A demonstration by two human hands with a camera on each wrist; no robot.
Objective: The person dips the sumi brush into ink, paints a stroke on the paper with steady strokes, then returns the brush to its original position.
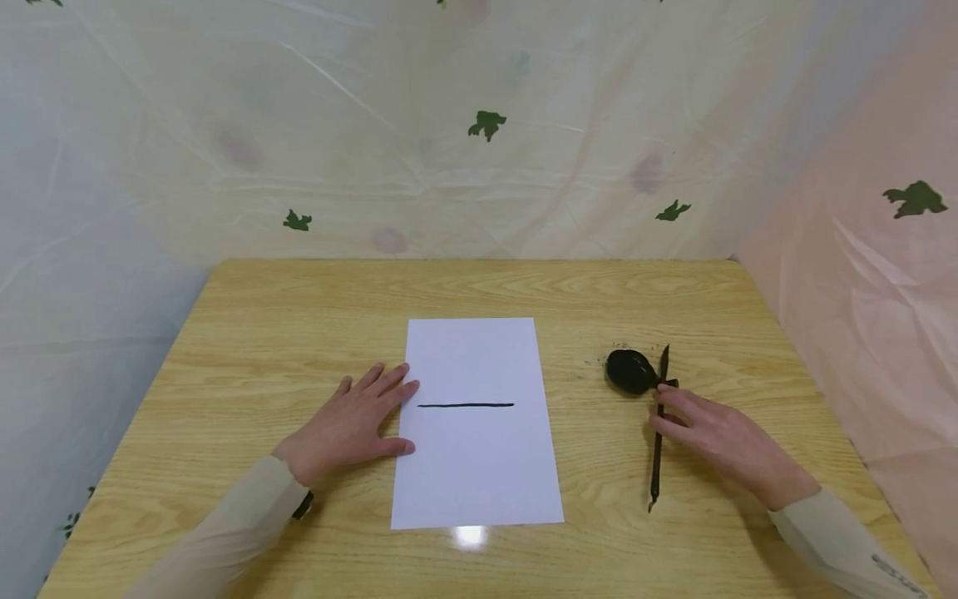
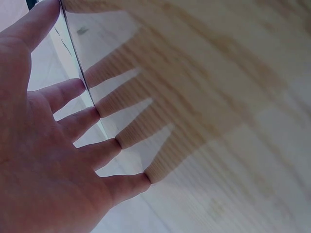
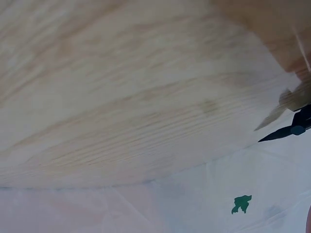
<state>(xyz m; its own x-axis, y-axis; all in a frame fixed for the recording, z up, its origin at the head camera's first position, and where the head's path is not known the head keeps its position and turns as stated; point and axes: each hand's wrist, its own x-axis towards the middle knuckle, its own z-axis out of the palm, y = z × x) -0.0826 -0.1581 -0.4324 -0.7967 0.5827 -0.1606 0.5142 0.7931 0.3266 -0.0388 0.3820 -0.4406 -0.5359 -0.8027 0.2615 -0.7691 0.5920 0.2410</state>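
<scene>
A white sheet of paper (image 1: pixel 479 474) with one black horizontal stroke (image 1: pixel 466 405) lies on the table. My left hand (image 1: pixel 355 428) rests flat at the paper's left edge, fingers spread, with some fingertips and the thumb on the sheet. The left wrist view shows the palm side of this left hand (image 2: pixel 53 150). To the right, my right hand (image 1: pixel 722 437) pinches a dark writing brush (image 1: pixel 656 470) by its shaft. The brush lies across the short handle of a round black ink dish (image 1: pixel 630 372). Only the brush's pointed tip (image 3: pixel 277 134) shows clearly in the right wrist view.
The wooden table (image 1: pixel 314 299) has small black specks around the ink dish. Pale cloth (image 1: pixel 389 150) with green bird shapes hangs behind it, and pinkish cloth (image 1: pixel 861 291) stands along the right side. A black band (image 1: pixel 303 505) shows at my left wrist.
</scene>
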